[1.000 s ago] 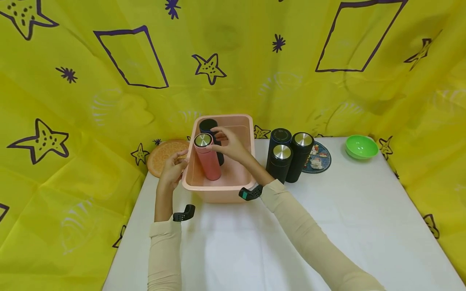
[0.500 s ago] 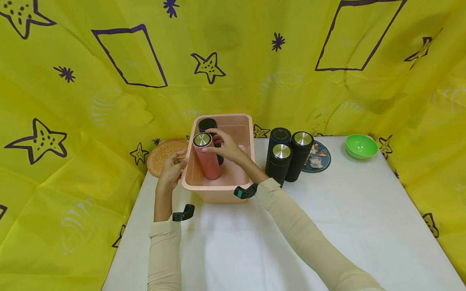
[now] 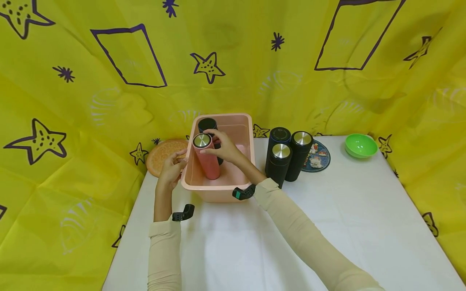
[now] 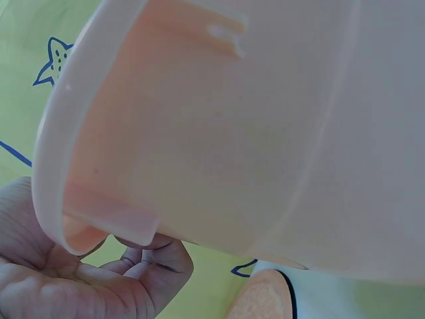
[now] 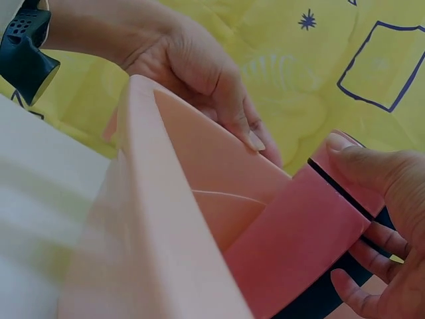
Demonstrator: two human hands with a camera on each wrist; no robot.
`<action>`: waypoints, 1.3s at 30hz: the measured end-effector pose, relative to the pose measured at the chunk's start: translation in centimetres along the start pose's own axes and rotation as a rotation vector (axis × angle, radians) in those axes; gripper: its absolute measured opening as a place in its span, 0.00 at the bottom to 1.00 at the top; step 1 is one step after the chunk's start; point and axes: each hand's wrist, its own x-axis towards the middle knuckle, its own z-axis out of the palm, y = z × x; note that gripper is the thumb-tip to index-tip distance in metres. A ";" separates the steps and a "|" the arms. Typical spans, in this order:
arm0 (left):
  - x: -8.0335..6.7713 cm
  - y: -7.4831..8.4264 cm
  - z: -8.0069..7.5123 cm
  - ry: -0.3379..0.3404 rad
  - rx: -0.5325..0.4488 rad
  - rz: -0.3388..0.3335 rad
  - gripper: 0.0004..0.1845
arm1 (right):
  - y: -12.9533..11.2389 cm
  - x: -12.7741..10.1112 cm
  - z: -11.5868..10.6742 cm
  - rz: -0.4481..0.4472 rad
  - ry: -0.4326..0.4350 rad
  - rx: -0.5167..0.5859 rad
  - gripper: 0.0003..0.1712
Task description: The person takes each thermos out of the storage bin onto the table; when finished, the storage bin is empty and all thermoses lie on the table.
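Note:
A pink thermos bottle [image 3: 209,163] with a silver-topped lid stands in a peach plastic tub [image 3: 211,194]. My right hand [image 3: 227,149] grips it near the top, thumb on the pink lid [image 5: 358,183] and fingers round the far side. Behind it, a dark thermos bottle [image 3: 207,124] also stands in the tub, partly hidden by the pink one and my hand. My left hand [image 3: 170,169] holds the tub's left rim. In the left wrist view, its fingers [image 4: 169,266] curl beneath the rim [image 4: 56,166].
Right of the tub, three dark thermos bottles [image 3: 279,163] stand close together, two with silver lid tops. A patterned round mat [image 3: 319,157] lies behind them. Farther right is a green bowl [image 3: 361,146]. An orange round mat [image 3: 160,155] leans left of the tub, by the yellow curtain [image 3: 109,121].
My right hand has moved slightly left, and its thumb and fingers have come in round the top of the pink thermos bottle. The left hand keeps its place on the rim.

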 end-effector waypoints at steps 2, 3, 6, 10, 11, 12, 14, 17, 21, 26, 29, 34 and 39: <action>0.0 0.0 0.0 0.000 0.003 -0.001 0.26 | 0.0 -0.1 0.0 -0.001 0.000 0.000 0.39; 0.0 0.0 0.0 0.000 0.003 -0.001 0.26 | 0.0 -0.1 0.0 -0.004 0.001 -0.001 0.39; 0.0 0.1 0.0 0.003 0.004 0.001 0.26 | -0.1 -0.2 0.1 -0.003 0.001 -0.002 0.41; 0.0 0.0 0.0 0.004 0.003 0.002 0.26 | -0.2 -0.4 0.2 0.011 -0.007 -0.008 0.41; 0.0 0.0 0.1 0.006 0.003 0.001 0.25 | -0.2 -0.4 0.3 0.017 -0.009 -0.013 0.42; 0.0 0.0 0.1 0.007 0.003 0.001 0.25 | -0.1 -0.5 0.3 0.021 -0.011 -0.019 0.42; -0.1 0.0 0.2 0.010 0.007 0.000 0.25 | -0.1 -0.7 0.3 0.027 -0.013 -0.030 0.43; 0.0 -0.1 0.2 0.017 0.010 -0.005 0.25 | -0.1 -0.8 0.4 0.035 -0.012 -0.045 0.44; -0.1 -0.1 0.2 0.019 0.021 -0.008 0.25 | 0.0 -0.8 0.5 0.027 -0.005 -0.047 0.45; 0.0 -0.1 0.0 0.010 0.022 -0.008 0.26 | 0.0 -0.8 0.6 0.003 0.007 -0.035 0.45; 0.0 -0.1 0.0 0.010 0.021 -0.010 0.25 | 0.1 -0.8 0.6 -0.018 0.008 -0.042 0.45; 0.1 0.0 0.1 0.008 0.021 -0.006 0.25 | 0.1 -0.9 0.7 -0.025 0.007 -0.061 0.45; 0.1 -0.2 0.1 0.008 0.008 -0.008 0.25 | 0.0 -1.1 0.6 -0.019 0.019 -0.095 0.44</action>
